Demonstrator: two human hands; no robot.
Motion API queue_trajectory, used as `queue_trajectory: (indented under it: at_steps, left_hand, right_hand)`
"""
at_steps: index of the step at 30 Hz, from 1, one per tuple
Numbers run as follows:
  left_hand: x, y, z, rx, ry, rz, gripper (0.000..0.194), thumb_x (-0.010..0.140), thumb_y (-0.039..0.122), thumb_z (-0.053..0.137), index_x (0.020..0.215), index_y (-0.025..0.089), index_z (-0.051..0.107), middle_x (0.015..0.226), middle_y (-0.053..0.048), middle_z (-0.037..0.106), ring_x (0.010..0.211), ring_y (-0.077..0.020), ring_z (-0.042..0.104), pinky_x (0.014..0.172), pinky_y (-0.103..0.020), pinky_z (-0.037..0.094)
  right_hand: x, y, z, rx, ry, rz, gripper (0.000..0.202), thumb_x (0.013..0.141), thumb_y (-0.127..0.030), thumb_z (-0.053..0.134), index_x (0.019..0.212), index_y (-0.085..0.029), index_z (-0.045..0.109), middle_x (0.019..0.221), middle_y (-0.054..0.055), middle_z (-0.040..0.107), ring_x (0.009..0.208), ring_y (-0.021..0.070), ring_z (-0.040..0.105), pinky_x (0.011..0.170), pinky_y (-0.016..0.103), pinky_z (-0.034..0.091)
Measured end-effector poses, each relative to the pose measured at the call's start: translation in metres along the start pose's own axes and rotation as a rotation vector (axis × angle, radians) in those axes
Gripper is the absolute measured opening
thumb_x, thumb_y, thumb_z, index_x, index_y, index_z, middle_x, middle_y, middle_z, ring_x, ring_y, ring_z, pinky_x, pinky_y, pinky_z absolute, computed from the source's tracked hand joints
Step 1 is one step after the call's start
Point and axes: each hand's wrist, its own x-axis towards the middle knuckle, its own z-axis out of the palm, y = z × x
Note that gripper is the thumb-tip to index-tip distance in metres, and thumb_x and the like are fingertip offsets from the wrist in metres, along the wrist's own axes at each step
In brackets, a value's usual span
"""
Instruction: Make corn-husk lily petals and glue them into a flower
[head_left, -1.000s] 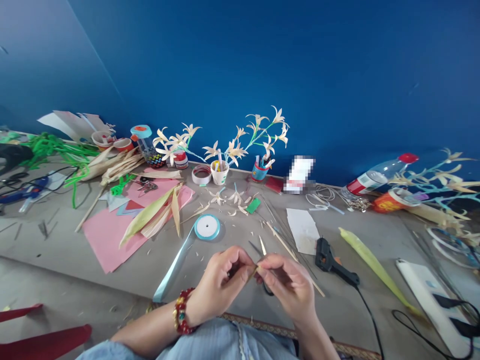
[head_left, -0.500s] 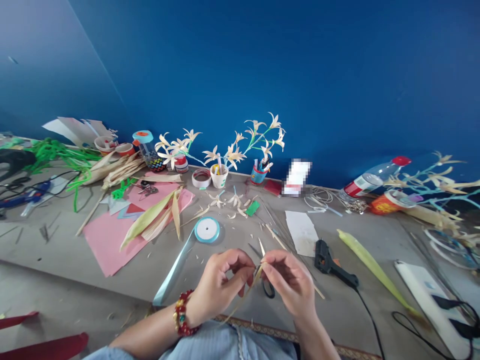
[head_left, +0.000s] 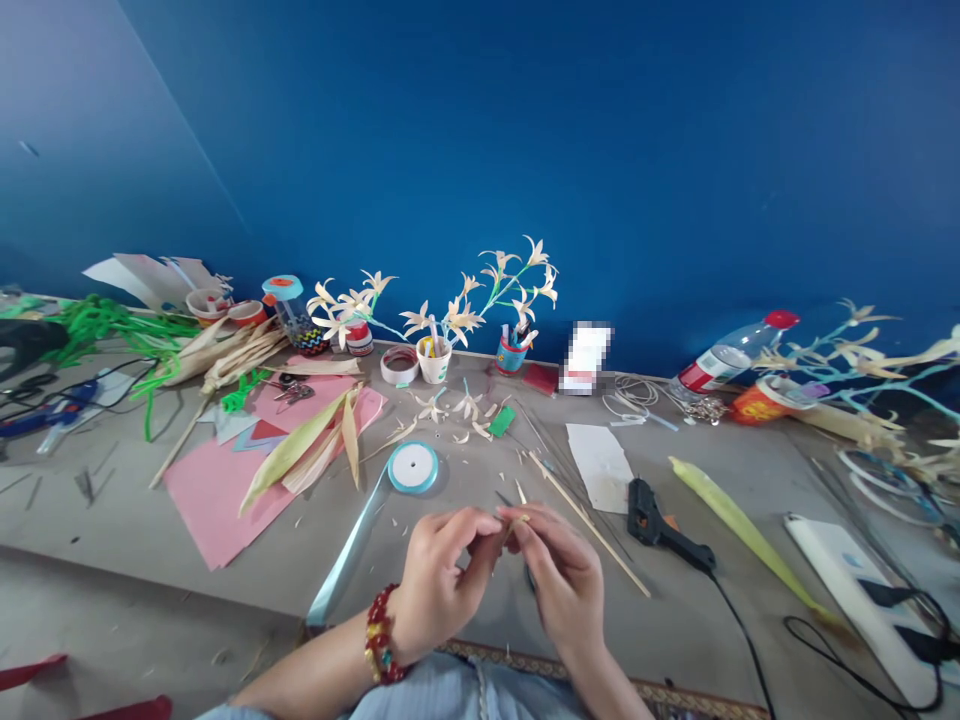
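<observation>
Close to the table's front edge, my left hand [head_left: 454, 565], with a red bead bracelet [head_left: 384, 635] at the wrist, pinches a thin strip of dry husk. My right hand [head_left: 559, 570] meets it fingertip to fingertip, its thumb and finger closed on the same strip. Most of the strip is hidden by the fingers. Scissors [head_left: 520, 492] lie on the table beneath and behind the hands, partly covered. A roll of light blue ribbon [head_left: 412, 467] rests to the left, its tail running toward the front edge.
Pink paper [head_left: 217, 490] with husks [head_left: 300, 450] lies at left. Husk flowers stand in a white cup [head_left: 434, 360] at the back. At right are a black glue gun [head_left: 667, 525], a green husk [head_left: 750, 535], a white power strip [head_left: 862, 605] and a tilted bottle [head_left: 731, 355].
Both hands have come closer together at the fingertips, and my right hand has shifted left over the scissors. The strip's long hanging end shows less. The view has moved slightly.
</observation>
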Motion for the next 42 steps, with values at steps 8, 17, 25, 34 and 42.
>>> queue_trajectory:
  at_steps: [8,17,25,34,42]
  left_hand:
    - [0.0,-0.006,0.01,-0.108,0.024,0.006,0.012,0.092,0.012,0.057,0.086,0.019,0.064,0.075,-0.002,0.071,0.065,-0.0118,0.066,0.066,-0.021,0.049]
    - [0.014,-0.01,-0.004,-0.759,-0.04,-0.376,0.015,0.092,0.031,0.064,0.09,0.016,0.067,0.09,-0.006,0.066,0.088,-0.0174,0.061,0.084,-0.03,0.047]
    - [0.014,-0.012,0.004,-1.259,-0.327,-0.695,0.022,0.082,0.03,0.077,0.084,0.011,0.068,0.072,-0.004,0.068,0.065,-0.0111,0.063,0.067,-0.023,0.051]
    - [0.007,-0.001,0.01,-1.134,-0.127,-0.621,0.029,0.075,0.032,0.082,0.071,0.014,0.059,0.061,-0.002,0.065,0.057,-0.0115,0.06,0.058,-0.023,0.049]
    - [-0.009,0.003,0.014,-0.382,0.081,-0.281,0.021,0.089,0.027,0.065,0.071,0.016,0.06,0.067,-0.003,0.066,0.065,-0.0148,0.061,0.066,-0.025,0.047]
  right_hand:
    - [0.005,0.0,0.001,-0.101,0.002,-0.071,0.024,0.091,-0.015,0.059,0.092,-0.026,0.08,0.074,0.002,0.071,0.07,0.0176,0.065,0.062,0.026,0.05]
    - [0.015,0.011,-0.007,0.036,-0.108,-0.054,0.022,0.091,-0.019,0.06,0.081,-0.024,0.079,0.069,0.002,0.063,0.065,0.0171,0.058,0.06,0.029,0.046]
    - [0.013,0.014,-0.011,0.187,-0.248,0.015,0.024,0.096,-0.029,0.058,0.092,-0.027,0.081,0.054,0.001,0.06,0.06,0.0195,0.062,0.057,0.032,0.054]
    - [0.008,0.011,-0.008,0.167,-0.164,0.013,0.015,0.089,-0.033,0.067,0.087,-0.026,0.08,0.087,0.006,0.062,0.079,0.02,0.063,0.068,0.032,0.054]
    - [-0.006,-0.003,-0.002,0.145,-0.075,0.088,0.015,0.09,-0.026,0.064,0.077,-0.021,0.067,0.082,0.002,0.056,0.063,0.0141,0.058,0.056,0.025,0.047]
